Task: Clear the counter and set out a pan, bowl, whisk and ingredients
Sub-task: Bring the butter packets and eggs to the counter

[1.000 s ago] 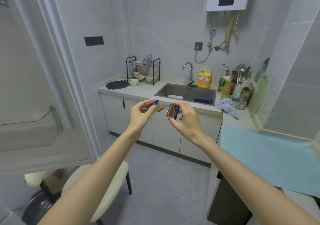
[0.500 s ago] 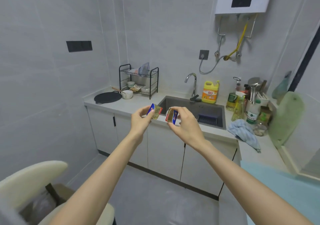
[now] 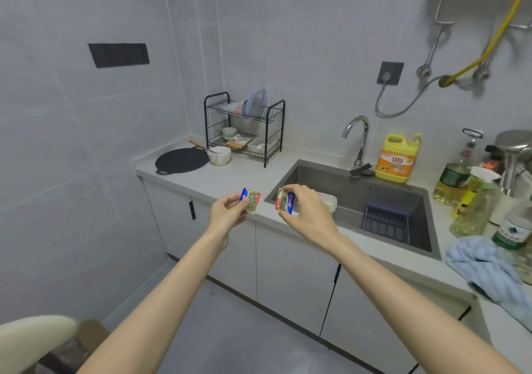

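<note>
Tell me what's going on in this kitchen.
A person faces the grey counter, each hand pinching a small gold-foil packet with a blue-and-red label: the left hand holds the left packet, the right hand the right packet. Neither is set down yet. A flat black round pan and a white bowl holding a wire whisk sit at the counter's far left.

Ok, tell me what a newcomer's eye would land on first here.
First, two small foil packets held up before the counter: the left packet pinched in the left hand, the right packet in the right hand. Next, the yellow detergent jug behind the sink. At the far left of the counter, a black pan lies beside a white bowl holding a whisk.
</note>
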